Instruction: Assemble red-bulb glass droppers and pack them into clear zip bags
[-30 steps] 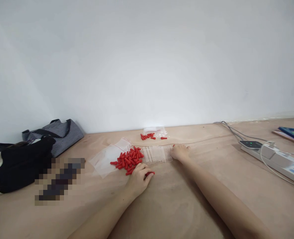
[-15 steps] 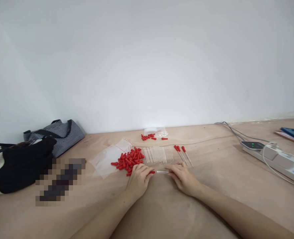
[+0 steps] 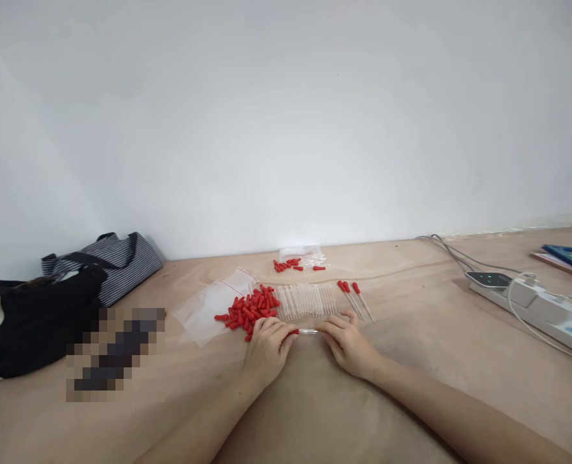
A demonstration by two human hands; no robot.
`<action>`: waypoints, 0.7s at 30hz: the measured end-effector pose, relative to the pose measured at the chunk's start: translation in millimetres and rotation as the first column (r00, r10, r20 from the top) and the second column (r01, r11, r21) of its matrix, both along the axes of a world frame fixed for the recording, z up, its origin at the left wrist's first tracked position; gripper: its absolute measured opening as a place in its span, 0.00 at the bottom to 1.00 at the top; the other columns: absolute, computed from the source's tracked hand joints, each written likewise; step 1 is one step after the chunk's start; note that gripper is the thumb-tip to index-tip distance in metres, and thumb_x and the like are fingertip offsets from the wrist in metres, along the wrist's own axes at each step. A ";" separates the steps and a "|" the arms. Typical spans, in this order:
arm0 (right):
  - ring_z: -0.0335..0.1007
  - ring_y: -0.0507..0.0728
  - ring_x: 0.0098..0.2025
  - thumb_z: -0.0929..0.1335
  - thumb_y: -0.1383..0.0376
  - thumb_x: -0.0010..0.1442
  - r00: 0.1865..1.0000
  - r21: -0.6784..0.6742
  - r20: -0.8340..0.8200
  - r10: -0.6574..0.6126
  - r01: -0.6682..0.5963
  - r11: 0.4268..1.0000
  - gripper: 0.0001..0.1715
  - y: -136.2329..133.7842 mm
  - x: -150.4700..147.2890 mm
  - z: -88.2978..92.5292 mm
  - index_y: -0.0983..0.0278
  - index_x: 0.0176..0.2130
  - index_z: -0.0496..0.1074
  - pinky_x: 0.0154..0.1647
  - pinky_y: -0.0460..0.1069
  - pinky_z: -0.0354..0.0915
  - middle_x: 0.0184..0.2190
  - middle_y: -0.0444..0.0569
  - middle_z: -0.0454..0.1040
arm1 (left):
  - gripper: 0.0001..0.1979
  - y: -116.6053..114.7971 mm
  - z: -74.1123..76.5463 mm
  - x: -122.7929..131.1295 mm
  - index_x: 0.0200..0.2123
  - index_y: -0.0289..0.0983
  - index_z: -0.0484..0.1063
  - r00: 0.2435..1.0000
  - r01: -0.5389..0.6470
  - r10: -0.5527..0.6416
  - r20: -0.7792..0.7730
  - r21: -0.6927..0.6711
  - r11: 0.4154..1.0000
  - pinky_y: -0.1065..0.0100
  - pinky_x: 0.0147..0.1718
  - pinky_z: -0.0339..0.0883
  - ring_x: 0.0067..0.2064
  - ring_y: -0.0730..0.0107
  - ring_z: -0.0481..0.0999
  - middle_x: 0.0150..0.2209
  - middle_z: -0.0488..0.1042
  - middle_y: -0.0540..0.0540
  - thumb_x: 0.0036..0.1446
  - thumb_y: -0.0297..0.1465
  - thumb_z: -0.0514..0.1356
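Note:
My left hand (image 3: 267, 345) pinches a small red rubber bulb (image 3: 294, 332) just below a pile of red bulbs (image 3: 247, 310). My right hand (image 3: 347, 340) pinches a clear glass tube (image 3: 307, 331), whose left end meets the bulb. Both hands rest on the wooden table (image 3: 411, 361). Behind them lies a row of several clear tubes (image 3: 306, 299). To the right of that row lie three finished droppers with red bulbs (image 3: 355, 298).
Clear plastic bags (image 3: 211, 303) lie left of the pile. A further bag with a few red bulbs (image 3: 296, 261) sits near the wall. Black and striped bags (image 3: 48, 303) stand at the left. A power strip with cables (image 3: 532, 299) and coloured books (image 3: 569, 260) are at the right.
My right hand came back from the far end of the tube row with one tube. It has drawn towards my left hand, and the tube's end now reaches the red bulb.

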State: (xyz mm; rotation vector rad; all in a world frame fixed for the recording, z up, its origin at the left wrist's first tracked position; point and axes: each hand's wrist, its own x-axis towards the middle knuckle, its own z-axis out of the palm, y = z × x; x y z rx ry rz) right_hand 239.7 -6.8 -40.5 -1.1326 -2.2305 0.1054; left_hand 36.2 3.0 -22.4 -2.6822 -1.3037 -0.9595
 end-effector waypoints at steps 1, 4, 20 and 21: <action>0.67 0.52 0.39 0.56 0.75 0.57 1.000 -0.005 -0.005 0.002 -0.002 1.000 0.18 0.1 0.0 0.1 0.60 0.42 0.67 0.50 0.56 0.47 0.35 0.47 0.71 | 0.07 -0.2 0.1 0.1 0.34 0.39 0.71 1.000 -0.002 0.002 0.003 0.002 1.000 0.62 0.39 0.54 0.35 0.68 0.69 0.31 0.76 0.51 0.57 0.29 0.54; 0.67 0.53 0.39 0.56 0.74 0.57 1.000 -0.016 -0.016 -0.002 0.002 1.000 0.17 0.8 0.4 0.1 0.61 0.41 0.67 0.50 0.56 0.47 0.35 0.47 0.71 | 0.07 -0.9 1.1 0.3 0.34 0.40 0.71 1.000 -0.010 0.010 0.010 0.012 1.000 0.63 0.38 0.55 0.35 0.68 0.70 0.31 0.76 0.51 0.57 0.30 0.53; 0.67 0.50 0.31 0.58 0.67 0.61 0.995 -0.012 -0.096 0.024 -0.025 1.000 0.14 -2.1 -7.4 0.5 0.59 0.40 0.71 0.40 0.50 0.49 0.28 0.44 0.73 | 0.06 -0.6 0.6 2.8 0.31 0.39 0.70 0.999 -0.009 0.007 0.033 0.054 0.998 0.61 0.41 0.53 0.33 0.68 0.71 0.29 0.76 0.51 0.56 0.29 0.54; 0.66 0.50 0.30 0.58 0.67 0.60 0.994 -0.016 -0.104 0.028 -0.030 0.999 0.14 -2.5 -7.4 0.7 0.59 0.40 0.71 0.40 0.50 0.49 0.28 0.44 0.73 | 0.06 -1.0 0.8 3.3 0.31 0.39 0.70 0.999 -0.004 0.002 0.035 0.056 0.998 0.60 0.42 0.53 0.33 0.68 0.71 0.29 0.76 0.51 0.56 0.29 0.53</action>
